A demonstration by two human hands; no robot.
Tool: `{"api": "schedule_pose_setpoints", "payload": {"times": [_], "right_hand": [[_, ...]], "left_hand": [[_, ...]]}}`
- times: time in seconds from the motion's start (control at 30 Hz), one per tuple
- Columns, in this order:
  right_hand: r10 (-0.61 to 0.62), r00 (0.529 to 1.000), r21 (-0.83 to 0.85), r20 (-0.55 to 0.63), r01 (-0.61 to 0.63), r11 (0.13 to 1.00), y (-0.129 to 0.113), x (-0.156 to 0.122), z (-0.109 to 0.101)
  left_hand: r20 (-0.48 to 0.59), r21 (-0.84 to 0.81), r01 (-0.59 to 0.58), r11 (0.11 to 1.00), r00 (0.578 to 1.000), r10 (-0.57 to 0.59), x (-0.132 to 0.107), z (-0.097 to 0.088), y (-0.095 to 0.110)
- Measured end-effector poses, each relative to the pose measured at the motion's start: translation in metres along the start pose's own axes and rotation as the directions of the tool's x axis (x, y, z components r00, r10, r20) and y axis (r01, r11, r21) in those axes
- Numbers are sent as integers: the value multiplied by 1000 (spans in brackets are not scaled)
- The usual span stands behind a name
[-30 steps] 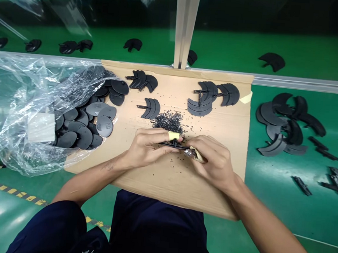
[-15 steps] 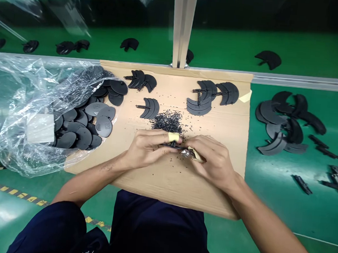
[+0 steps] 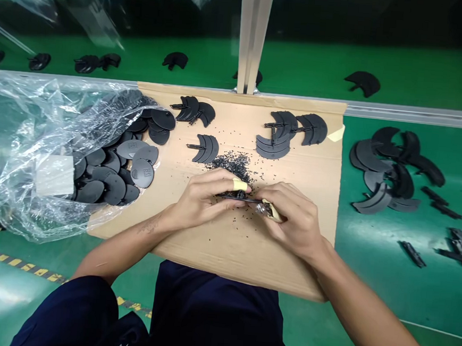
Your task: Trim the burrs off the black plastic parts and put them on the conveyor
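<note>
In hands (image 3: 204, 198) (image 3: 295, 215)—one part (image 3: 240, 196), one tool (image 3: 261, 209)

the black part (image 3: 240, 196) is slim and dark, seen almost edge-on, lying roughly level from side to side with a small raised bit near its middle. it is pinched between the thumb and fingers of the left hand (image 3: 205, 197), which hide its left end. the tool (image 3: 260, 209), shiny and metallic, is gripped in the right hand (image 3: 294, 215), its head just below the part's right end; whether they touch is unclear.
</note>
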State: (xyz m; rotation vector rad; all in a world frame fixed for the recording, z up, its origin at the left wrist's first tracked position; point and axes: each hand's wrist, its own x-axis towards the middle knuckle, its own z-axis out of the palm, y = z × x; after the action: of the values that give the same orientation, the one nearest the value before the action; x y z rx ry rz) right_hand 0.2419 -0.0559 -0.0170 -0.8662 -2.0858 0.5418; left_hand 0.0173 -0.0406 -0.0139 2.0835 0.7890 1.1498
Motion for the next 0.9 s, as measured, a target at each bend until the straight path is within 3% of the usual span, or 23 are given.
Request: {"api": "schedule_pose_setpoints", "payload": {"times": [0.3,0.43,0.6,0.73,0.8,0.9], "right_hand": [[-34,998,107,-45,38,994,0,-1,2],[45,996,91,-83,-37,995,-1,1,1],[145,983,138,-110,-129,982,-3,5,3],[113,989,184,-94,-95,978,-5,4,6],[65,992,140,-109,-49,989,-5,2,6],[-61,991,-96,-115,50,994,-3,-1,4]], "left_hand": [[32,100,-28,995,999,25,-3,4,5],[-12,68,19,998,1000,-18,-2,3,4],[-129,-145,103,984,984,-122,-1,3,6],[-86,-354,151,923,977,-193,-2,8,8],[-70,-285,103,953,989,-128,-2,8,7],[-49,90,-28,996,998,33,-2,3,2]]}}
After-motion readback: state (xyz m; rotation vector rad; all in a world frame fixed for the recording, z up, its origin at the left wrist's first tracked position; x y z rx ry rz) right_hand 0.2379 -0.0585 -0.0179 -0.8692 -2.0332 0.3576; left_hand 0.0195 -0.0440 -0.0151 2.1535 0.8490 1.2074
